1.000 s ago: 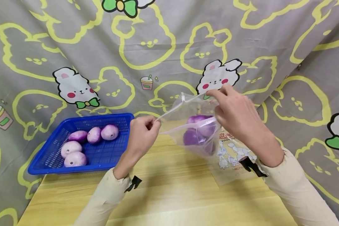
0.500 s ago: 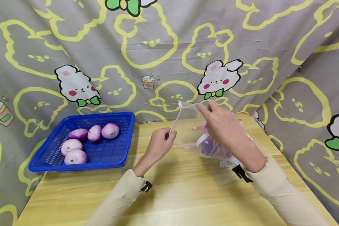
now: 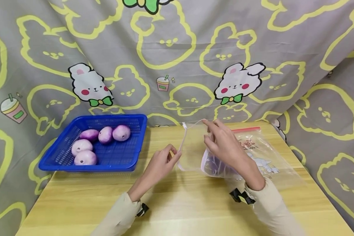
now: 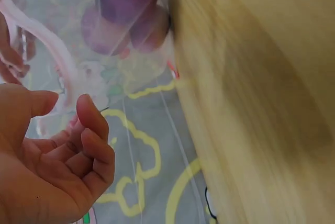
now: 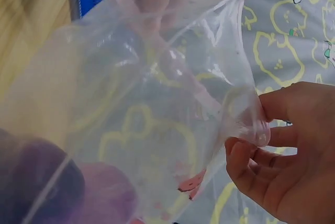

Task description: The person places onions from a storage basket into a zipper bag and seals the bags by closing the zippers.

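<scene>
A clear zip bag with a white slider stands open-mouthed over the table, holding several purple onions. My right hand pinches the bag's rim between thumb and fingers, as the right wrist view shows. At the opposite side of the mouth, my left hand has its fingertips right by the rim; the left wrist view shows thumb and index finger apart, other fingers loosely bent. Onions low in the bag are mostly hidden behind the right hand in the head view.
Left on the wooden table is a blue plastic basket with several purple onions. Under and behind the right hand lies a flat printed zip bag with a red strip. A patterned curtain rises behind the table.
Both hands and the bag have come down towards the table, with the left hand moving right and its pinch loosening. The bag's mouth has spread wider, uncovering more of the flat printed bag.
</scene>
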The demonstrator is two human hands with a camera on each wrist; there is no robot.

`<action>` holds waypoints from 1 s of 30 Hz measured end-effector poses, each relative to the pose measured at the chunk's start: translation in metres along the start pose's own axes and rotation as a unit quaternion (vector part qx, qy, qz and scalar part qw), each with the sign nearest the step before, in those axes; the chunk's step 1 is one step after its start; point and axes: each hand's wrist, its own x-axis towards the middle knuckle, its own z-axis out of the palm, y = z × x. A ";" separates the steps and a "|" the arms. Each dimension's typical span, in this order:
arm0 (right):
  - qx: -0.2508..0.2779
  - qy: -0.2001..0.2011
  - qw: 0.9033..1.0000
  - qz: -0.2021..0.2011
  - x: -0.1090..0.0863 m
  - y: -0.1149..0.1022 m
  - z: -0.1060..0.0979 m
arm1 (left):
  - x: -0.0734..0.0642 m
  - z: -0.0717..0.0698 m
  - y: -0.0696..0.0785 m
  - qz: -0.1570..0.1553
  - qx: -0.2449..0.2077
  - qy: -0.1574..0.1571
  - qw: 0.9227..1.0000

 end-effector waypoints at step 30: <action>0.064 0.003 0.997 0.030 -0.007 0.011 0.024 | -0.018 -0.082 -0.059 0.026 0.059 0.217 0.974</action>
